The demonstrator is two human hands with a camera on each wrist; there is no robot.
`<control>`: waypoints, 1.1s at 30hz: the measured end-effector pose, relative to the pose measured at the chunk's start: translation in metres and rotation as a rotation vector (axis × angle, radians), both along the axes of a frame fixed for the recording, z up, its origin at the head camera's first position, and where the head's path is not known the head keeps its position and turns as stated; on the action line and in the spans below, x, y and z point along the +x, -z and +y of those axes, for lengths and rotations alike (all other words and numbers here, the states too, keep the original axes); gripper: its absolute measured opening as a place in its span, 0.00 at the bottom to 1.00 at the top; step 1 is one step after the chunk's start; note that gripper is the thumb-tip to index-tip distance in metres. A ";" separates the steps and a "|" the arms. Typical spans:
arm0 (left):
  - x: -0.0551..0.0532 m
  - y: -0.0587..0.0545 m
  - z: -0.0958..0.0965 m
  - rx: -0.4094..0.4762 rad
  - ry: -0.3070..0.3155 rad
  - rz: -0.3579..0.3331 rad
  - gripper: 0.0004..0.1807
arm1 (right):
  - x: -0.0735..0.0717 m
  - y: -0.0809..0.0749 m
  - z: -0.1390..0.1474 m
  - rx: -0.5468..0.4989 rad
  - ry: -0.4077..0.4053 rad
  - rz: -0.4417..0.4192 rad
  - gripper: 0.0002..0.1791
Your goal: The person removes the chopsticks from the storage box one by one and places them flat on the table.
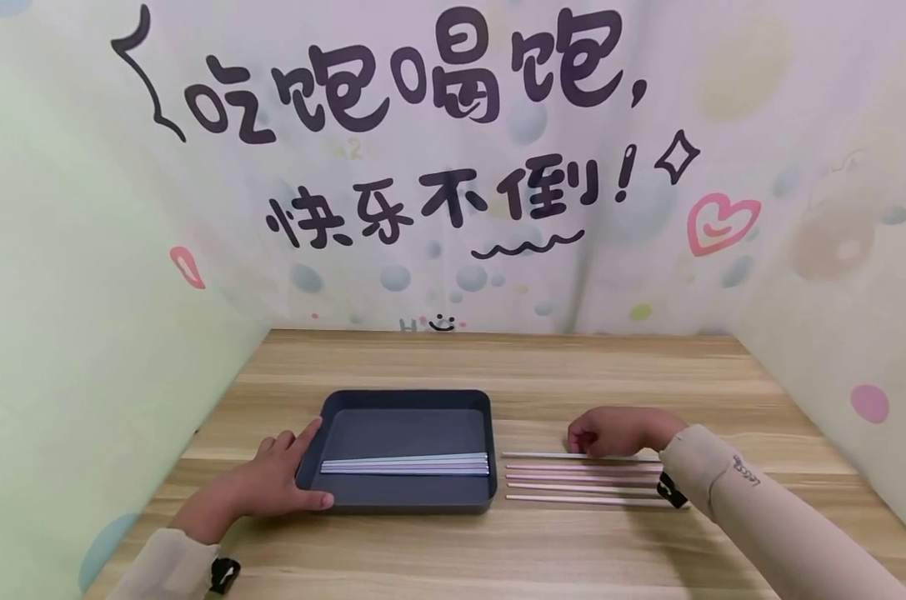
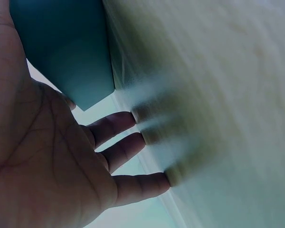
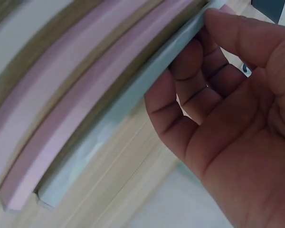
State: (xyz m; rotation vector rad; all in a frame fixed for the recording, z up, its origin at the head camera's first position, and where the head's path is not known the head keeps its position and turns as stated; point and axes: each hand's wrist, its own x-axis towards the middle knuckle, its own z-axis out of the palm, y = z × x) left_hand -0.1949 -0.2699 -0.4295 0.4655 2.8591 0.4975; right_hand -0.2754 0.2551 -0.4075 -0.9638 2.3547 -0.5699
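Observation:
My left hand (image 1: 268, 479) rests against the left side of a dark grey tray (image 1: 400, 502), thumb at the front left corner and index finger along the rim. In the left wrist view its other fingers (image 2: 121, 152) are spread, tips on the table beside the tray. Several pale chopsticks (image 1: 403, 465) lie side by side in the tray. Right of it, my right hand (image 1: 621, 432) pinches the farthest chopstick in a row on the table, a pale green chopstick (image 3: 104, 123), between thumb and fingers. Nearer to me lie pink chopsticks (image 1: 573, 471) and a whitish chopstick (image 1: 565, 499).
The wood-grain table (image 1: 498, 567) has a printed cloth wall (image 1: 422, 283) behind it and cloth on both sides. My right sleeve (image 1: 768, 500) and a black wrist strap (image 1: 672, 492) cover the right ends of some chopsticks.

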 end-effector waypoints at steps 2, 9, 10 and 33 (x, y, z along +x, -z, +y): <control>0.000 0.000 0.000 0.000 0.000 0.003 0.65 | 0.001 0.000 0.000 0.002 0.011 -0.004 0.13; 0.002 0.000 0.000 0.003 -0.006 0.005 0.65 | 0.002 -0.001 -0.003 0.024 0.040 -0.016 0.14; 0.002 -0.001 0.000 0.003 -0.006 0.004 0.65 | 0.002 -0.001 -0.004 0.022 0.039 -0.017 0.14; 0.003 -0.006 0.002 0.015 0.000 -0.009 0.64 | 0.004 -0.001 -0.003 0.040 0.052 -0.023 0.13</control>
